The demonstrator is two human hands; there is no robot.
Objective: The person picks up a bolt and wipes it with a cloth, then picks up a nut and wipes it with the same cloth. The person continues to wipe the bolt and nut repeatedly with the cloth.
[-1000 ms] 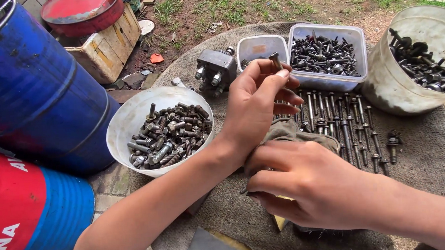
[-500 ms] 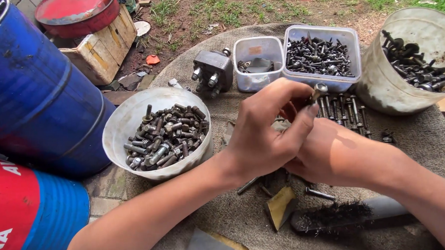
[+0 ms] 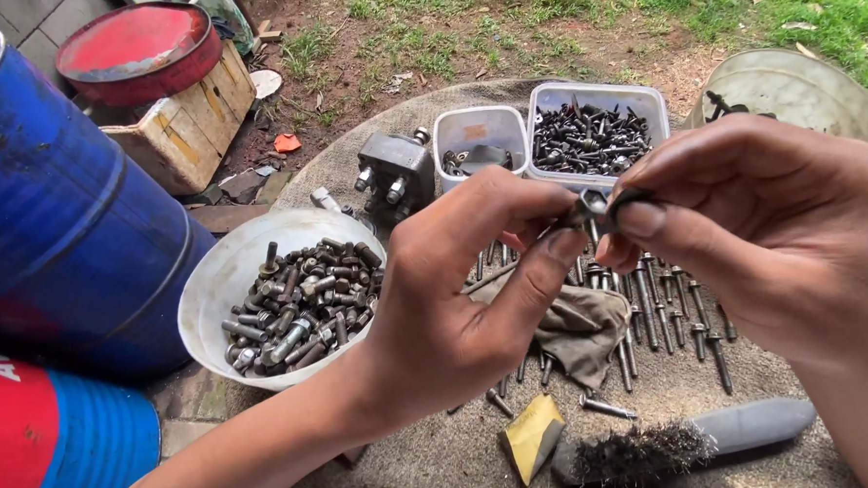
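The left hand (image 3: 456, 302) comes up from the near left on a bare forearm, fingers curled, its thumb and forefinger pinching one end of a small dark bolt (image 3: 589, 210). The right hand (image 3: 775, 239) enters from the near right, knuckles arched high, and its thumb and fingertips pinch the other end of the same bolt, so the two hands meet at the centre of the view, raised above the round table (image 3: 434, 459). Most of the bolt is hidden between the fingertips.

At the far left stand blue drums (image 3: 53, 222). Beside them on the table sits a white bowl (image 3: 223, 273), about half full of dark bolts and nuts. Farther back come a small clear tub (image 3: 478, 127) holding a few metal parts, then a larger clear tub (image 3: 598, 98) heaped with dark screws, and at the far right a pale bucket (image 3: 807, 76). Under the hands lie a rag (image 3: 584, 325) and rows of long bolts (image 3: 671, 312); a wire brush (image 3: 677, 443) rests nearest.
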